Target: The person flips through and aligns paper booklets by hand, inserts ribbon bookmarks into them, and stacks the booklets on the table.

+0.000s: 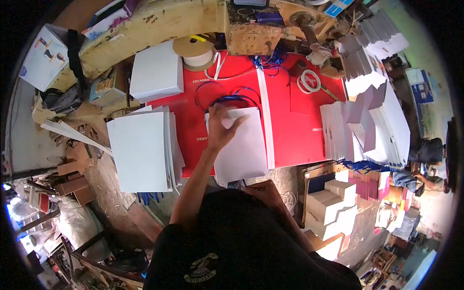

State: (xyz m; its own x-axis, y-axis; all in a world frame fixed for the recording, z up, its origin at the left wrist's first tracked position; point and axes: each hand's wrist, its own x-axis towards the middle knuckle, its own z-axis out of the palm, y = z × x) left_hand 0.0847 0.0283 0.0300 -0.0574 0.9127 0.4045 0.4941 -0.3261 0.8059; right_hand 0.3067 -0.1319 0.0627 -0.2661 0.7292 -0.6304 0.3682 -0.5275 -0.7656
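A white paper bag (244, 154) lies flat in front of me on the red sheet (191, 125), its lower end reaching the table's near edge. My left hand (223, 128) rests over the bag's far end, thumb and fingers spread apart; the fingertips are slightly blurred. Beyond that end lie loose blue cords (237, 98). At the bag's near edge, my right hand (265, 192) is closed, with a short bit of blue cord showing at its fingertips. What lies inside its fingers is mostly hidden.
Stacked white bags (137, 152) stand at left, with another white stack (157, 72) behind. A spool (197, 60) of white ribbon and a tape roll (309, 81) sit farther back. More folded bags (382, 125) are at right, near white boxes (321, 205). Another person (425, 183) is at far right.
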